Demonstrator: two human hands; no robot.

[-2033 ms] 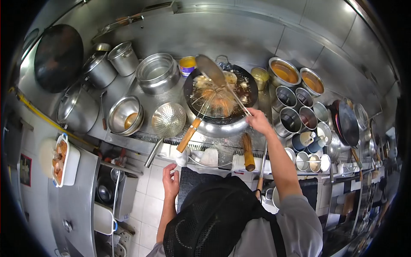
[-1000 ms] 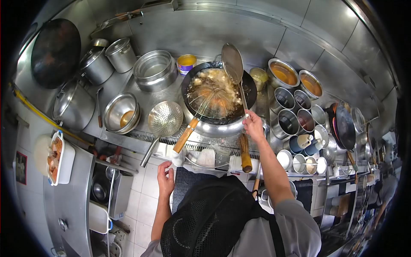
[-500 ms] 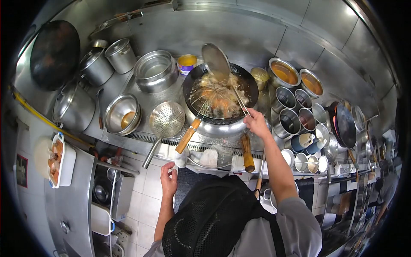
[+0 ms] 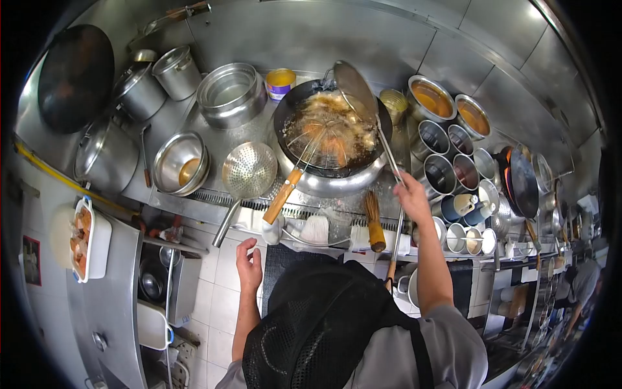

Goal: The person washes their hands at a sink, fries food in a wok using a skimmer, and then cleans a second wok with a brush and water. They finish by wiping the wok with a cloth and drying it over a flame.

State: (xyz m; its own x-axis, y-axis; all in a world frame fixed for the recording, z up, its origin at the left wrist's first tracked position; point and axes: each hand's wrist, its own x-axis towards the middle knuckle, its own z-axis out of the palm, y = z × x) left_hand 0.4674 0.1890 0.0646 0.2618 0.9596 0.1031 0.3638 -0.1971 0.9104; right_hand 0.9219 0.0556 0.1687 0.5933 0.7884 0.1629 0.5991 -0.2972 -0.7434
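My right hand (image 4: pixel 412 196) is closed around the long handle of a round metal skimmer (image 4: pixel 355 91), which is tilted up over the right side of a black wok (image 4: pixel 283 129). Food (image 4: pixel 330 107) bubbles in oil inside the wok. A wire spider strainer (image 4: pixel 324 146) lies with its basket in the oil over orange pieces, its wooden handle pointing out toward me. Below the counter's front edge my left hand (image 4: pixel 249 264) hangs with loosely bent fingers and holds nothing. A perforated ladle (image 4: pixel 249 170) rests left of the wok.
A bamboo brush (image 4: pixel 374 223) lies at the counter's front edge. To the right stand several metal pots (image 4: pixel 433 137) and sauce bowls (image 4: pixel 431 100). Stacked pans (image 4: pixel 232 97), a purple can (image 4: pixel 280 84) and a steel bowl (image 4: pixel 181 162) sit left. A white tub (image 4: pixel 97 243) holds food.
The skimmer has moved right, from above the wok's middle to its right rim. My right hand has shifted right and slightly down with it. The spider strainer has stayed in the wok.
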